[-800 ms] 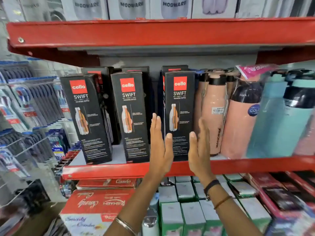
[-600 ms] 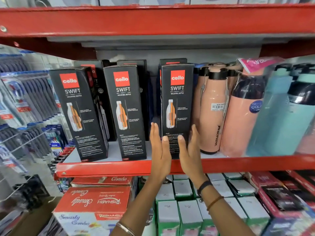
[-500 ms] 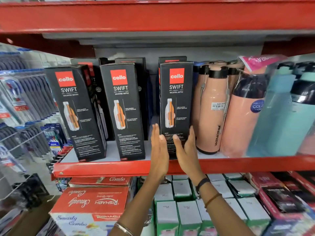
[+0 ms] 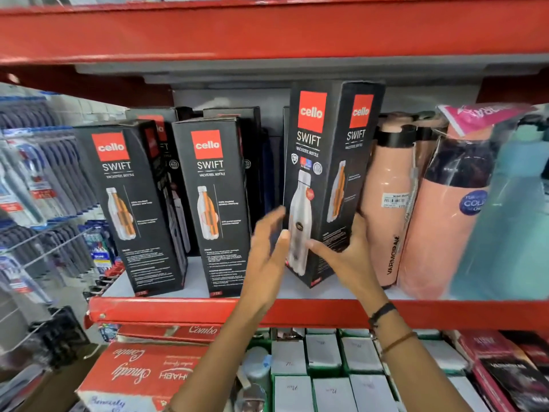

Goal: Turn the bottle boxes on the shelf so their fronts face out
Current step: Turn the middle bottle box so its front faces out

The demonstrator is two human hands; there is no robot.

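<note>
Head view: on the red-edged shelf (image 4: 184, 310) three black bottle boxes stand in the front row. The right box (image 4: 329, 179) sits corner-on between two faces, near the shelf's front edge and just beside a peach bottle (image 4: 386, 203); the face with the large white bottle picture is angled left, the panel with the orange cutaway drawing angled right. The right hand (image 4: 347, 257) grips its lower part, thumb across the near face and fingers round the right side. The left hand (image 4: 267, 251) is blurred, fingers spread and loose, at or just off the box's left edge; contact cannot be told. The left box (image 4: 133, 203) and middle box (image 4: 214, 200) both show the cutaway panel outward. Judging by this, the right box is mid-turn, and the other two, plus those behind, appear not yet turned
</note>
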